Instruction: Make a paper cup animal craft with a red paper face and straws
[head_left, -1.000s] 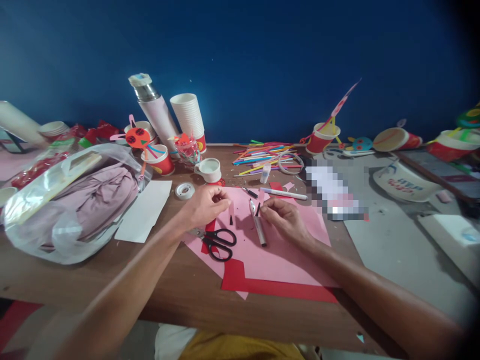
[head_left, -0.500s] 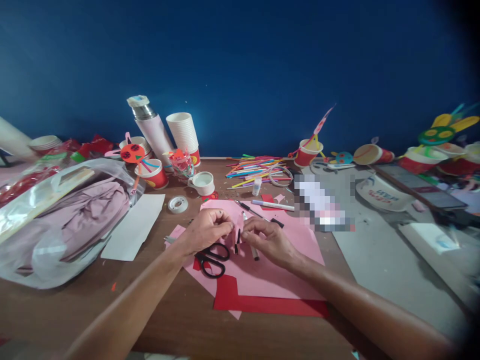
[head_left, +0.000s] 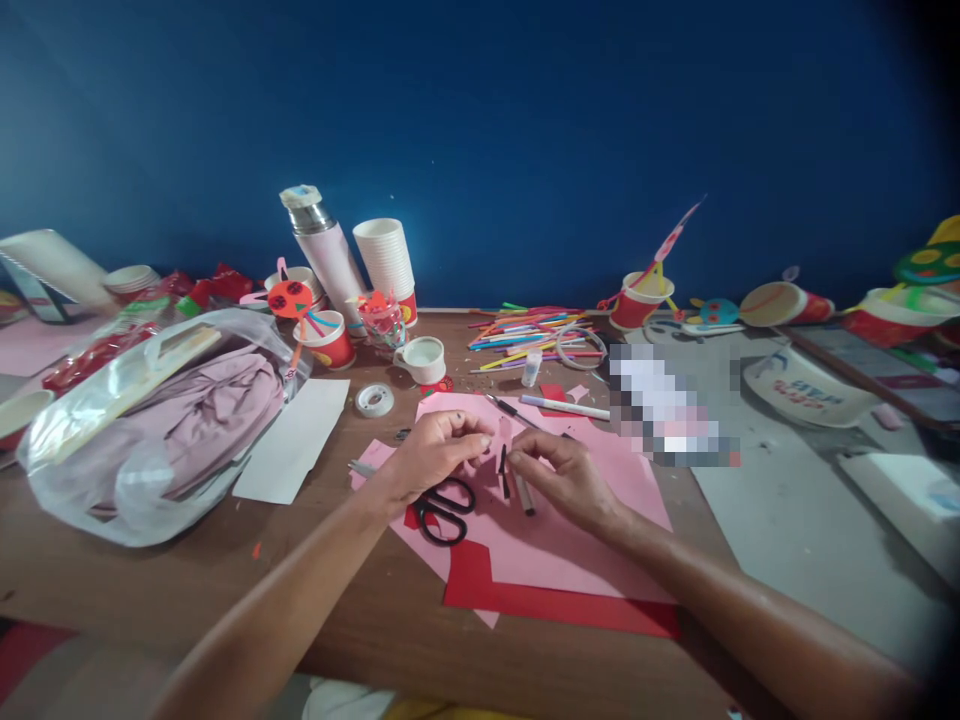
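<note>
From the head view I log my left hand (head_left: 439,455) and right hand (head_left: 562,480), both narrowly pinched on a pink paper scrap (head_left: 505,434) at centre frame, with black-handled scissors (head_left: 444,510) lying idle below on a cut pink card sheet (head_left: 559,545) over red card (head_left: 480,590).

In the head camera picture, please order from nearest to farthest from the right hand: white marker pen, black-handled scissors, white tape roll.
1. White marker pen, ahead of the right hand.
2. Black-handled scissors, left, on the pink paper.
3. White tape roll, far left, on the wooden table.
</note>
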